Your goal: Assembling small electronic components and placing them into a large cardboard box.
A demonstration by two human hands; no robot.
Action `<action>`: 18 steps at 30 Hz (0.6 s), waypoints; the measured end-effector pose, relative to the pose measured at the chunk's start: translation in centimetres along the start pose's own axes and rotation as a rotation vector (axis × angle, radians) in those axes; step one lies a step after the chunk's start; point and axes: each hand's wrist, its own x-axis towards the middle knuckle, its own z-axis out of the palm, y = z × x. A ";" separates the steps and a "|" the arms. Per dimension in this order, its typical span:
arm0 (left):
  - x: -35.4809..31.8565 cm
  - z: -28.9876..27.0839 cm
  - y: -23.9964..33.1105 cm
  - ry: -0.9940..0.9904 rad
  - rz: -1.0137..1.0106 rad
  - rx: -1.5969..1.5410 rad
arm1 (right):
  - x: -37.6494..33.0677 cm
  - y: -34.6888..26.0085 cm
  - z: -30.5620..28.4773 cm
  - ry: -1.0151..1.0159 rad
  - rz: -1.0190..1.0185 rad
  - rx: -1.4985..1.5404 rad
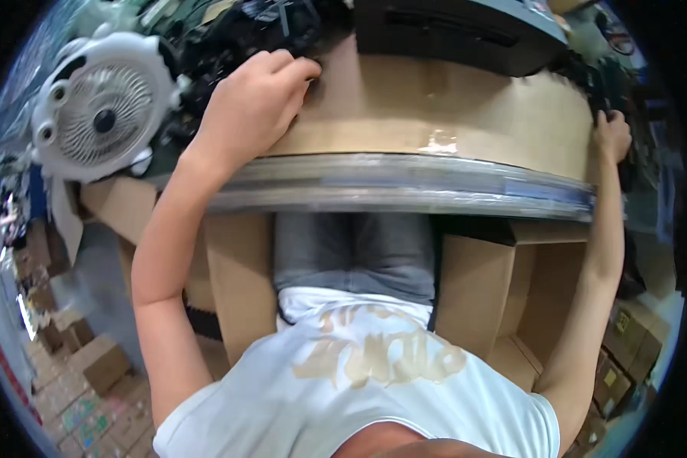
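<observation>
My left hand (261, 99) is over the left part of a cardboard-covered worktop (427, 114), beside a heap of black parts (275, 30). Its fingers are curled together, and whatever is inside them, if anything, is hidden. Far out to the right, my right hand (612, 137) reaches up to a black object (607, 85) at the worktop's right end. The fingers there look closed on that object, which is blurred; its kind cannot be made out. Between the hands, at the back, stands a dark grey boxy case (458, 34) with a slot in its front.
A white round fan (103, 111) stands left of the black parts. Clear plastic or tape wraps the worktop's front edge (404, 183). Open cardboard boxes (240, 282) flank my legs, with another box (477, 282) on the right. More cartons (99, 362) sit on the floor at left.
</observation>
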 end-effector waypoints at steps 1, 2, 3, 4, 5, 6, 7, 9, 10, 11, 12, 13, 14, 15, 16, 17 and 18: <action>-0.8 -2.0 0.3 -0.003 -0.067 -0.153 | 0.6 -0.5 1.0 0.020 -0.039 -0.002; -0.9 -3.0 2.1 -0.023 -0.079 -0.144 | 0.8 0.0 1.7 -0.001 -0.045 0.010; -1.2 -4.0 5.1 0.054 -0.112 -0.603 | 1.1 0.6 2.2 0.048 -0.061 0.029; -1.6 -5.0 7.3 0.147 -0.139 -1.067 | 1.0 0.8 2.5 0.107 -0.076 0.041; -1.7 -7.0 9.0 0.035 -0.176 -1.311 | 0.9 0.4 3.1 0.102 -0.082 0.050; -2.1 -8.4 10.6 -0.081 -0.209 -1.557 | 0.8 0.3 3.6 0.090 -0.066 0.065; -3.4 -6.5 12.7 0.110 -0.175 -1.814 | 1.0 0.0 3.9 0.084 -0.054 0.082; -4.1 -7.0 13.2 0.116 -0.167 -1.791 | 1.2 0.0 3.9 0.073 -0.019 0.104; -4.3 -7.1 13.4 0.111 -0.156 -1.778 | 1.3 0.4 3.7 0.077 -0.018 0.097; -4.4 -7.3 13.6 0.107 -0.146 -1.764 | 1.4 0.7 3.6 0.083 -0.030 0.091; -4.4 -7.4 13.8 0.102 -0.138 -1.750 | 1.4 0.8 3.7 0.089 -0.042 0.086; -4.4 -7.5 13.9 0.097 -0.132 -1.734 | 1.5 0.9 3.9 0.093 -0.055 0.083; -4.4 -7.5 14.0 0.092 -0.127 -1.718 | 1.6 1.0 4.2 0.096 -0.068 0.080; -4.3 -7.7 14.2 0.087 -0.126 -1.700 | 1.6 1.0 4.4 0.092 -0.071 0.079; -4.2 -8.0 14.4 0.082 -0.124 -1.680 | 1.8 1.0 4.5 0.088 -0.075 0.078; -4.1 -8.2 14.5 0.077 -0.122 -1.659 | 2.0 0.9 4.6 0.086 -0.080 0.079; -3.8 -8.5 14.7 0.072 -0.117 -1.637 | 2.3 0.8 4.7 0.086 -0.083 0.081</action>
